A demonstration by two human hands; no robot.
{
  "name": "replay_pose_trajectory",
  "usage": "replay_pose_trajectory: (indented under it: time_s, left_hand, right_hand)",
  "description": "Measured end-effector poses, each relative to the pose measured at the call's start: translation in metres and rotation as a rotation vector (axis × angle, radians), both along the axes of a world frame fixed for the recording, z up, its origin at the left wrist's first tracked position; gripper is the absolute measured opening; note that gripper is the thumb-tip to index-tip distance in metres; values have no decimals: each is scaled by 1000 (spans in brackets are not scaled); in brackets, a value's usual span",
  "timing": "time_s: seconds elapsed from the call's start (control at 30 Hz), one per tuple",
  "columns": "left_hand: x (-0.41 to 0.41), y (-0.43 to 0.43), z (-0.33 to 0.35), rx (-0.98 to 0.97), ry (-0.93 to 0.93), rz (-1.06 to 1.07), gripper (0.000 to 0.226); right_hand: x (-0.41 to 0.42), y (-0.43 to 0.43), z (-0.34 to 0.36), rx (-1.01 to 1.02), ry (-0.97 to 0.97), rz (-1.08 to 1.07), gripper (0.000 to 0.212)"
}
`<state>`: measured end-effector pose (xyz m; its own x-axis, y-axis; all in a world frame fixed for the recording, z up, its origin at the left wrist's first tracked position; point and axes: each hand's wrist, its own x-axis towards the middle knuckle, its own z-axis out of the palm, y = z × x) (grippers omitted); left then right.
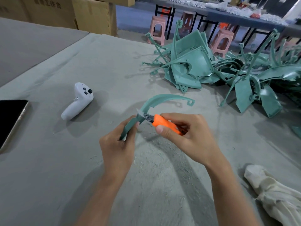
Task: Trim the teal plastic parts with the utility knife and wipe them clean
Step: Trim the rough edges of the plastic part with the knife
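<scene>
Teal trimming at a grey counter (73, 176): a curved teal part (162, 98) is held against the blade of an orange utility knife (164, 123).
The left hand (117, 147) grips the curved teal part by its lower end, fingers curled round it. The right hand (189, 137) closes its fingers on the utility knife. Beyond the part lies a pile of teal parts (195, 67). Left of it are a white controller (78, 101) and a dark phone (11, 118), and a pale cloth (273, 193) lies to its right, nearer. Fine shavings (156, 154) lie beneath it.
</scene>
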<state>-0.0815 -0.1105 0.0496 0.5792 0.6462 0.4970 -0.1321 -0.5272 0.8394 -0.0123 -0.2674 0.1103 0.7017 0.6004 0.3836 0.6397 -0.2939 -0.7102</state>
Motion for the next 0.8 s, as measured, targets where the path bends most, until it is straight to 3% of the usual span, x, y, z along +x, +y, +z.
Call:
replay_pose_trajectory:
  time_s: [0.1,0.37,0.53,0.63,0.8]
  left_hand:
    - [-1,1,-2,7,-9,-8,13]
    - [-3,-2,-5,76,-55,-50,19]
    - [-1,-6,-9,150,-110,-75,34]
    - [2,-4,-13,131,-109,-63,37]
    - [0,-2,-14,76,-107,-63,36]
  right_hand:
    - [-1,5,-3,5,17,4,24]
    - [15,1,-19,-16,-13,-263,45]
    - [27,-18,-19,-57,-79,-501,30]
    - [21,-20,-12,63,20,-341,20]
    - [10,-7,-9,17,1,-106,18]
